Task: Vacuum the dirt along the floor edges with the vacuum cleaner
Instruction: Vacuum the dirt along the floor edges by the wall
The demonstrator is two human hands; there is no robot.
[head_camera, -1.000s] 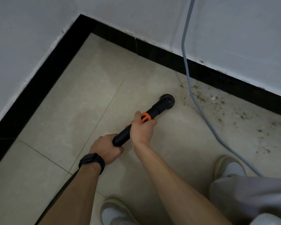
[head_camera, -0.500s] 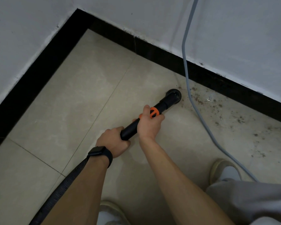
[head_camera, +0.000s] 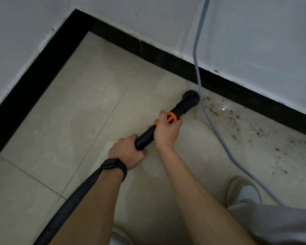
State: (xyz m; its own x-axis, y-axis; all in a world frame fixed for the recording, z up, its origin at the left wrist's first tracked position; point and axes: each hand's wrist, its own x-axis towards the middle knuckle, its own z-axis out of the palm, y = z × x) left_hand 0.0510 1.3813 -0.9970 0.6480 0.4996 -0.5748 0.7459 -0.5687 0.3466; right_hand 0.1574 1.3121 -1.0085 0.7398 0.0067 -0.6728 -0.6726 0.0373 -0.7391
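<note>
- Left hand (head_camera: 126, 151) is gripping the vacuum wand (head_camera: 146, 138) at its rear; right hand (head_camera: 167, 132) is gripping it at the orange collar (head_camera: 171, 118).
- Nozzle (head_camera: 191, 98) is resting on the floor (head_camera: 78, 121) just beside the grey cable (head_camera: 200, 82), near the skirting (head_camera: 166, 58).
- Judged: edge pass is proceeding, next needing a rightward push into the dirt (head_camera: 217, 111).

Looks like an indoor corner of a plain, unfurnished room, perhaps in a home or flat; cannot tell which room. Told by black skirting (head_camera: 34, 89) meeting at a right angle, with white painted walls (head_camera: 254, 41) directly above it and ragged paint along its top edge. Glossy beige floor tiles (head_camera: 69, 121) with thin grout lines, laid right up against it. Scattered dark dirt (head_camera: 237, 119) at its foot on the right-hand stretch, and a grey cable (head_camera: 194, 50) hanging down across it onto the tiles.
</note>
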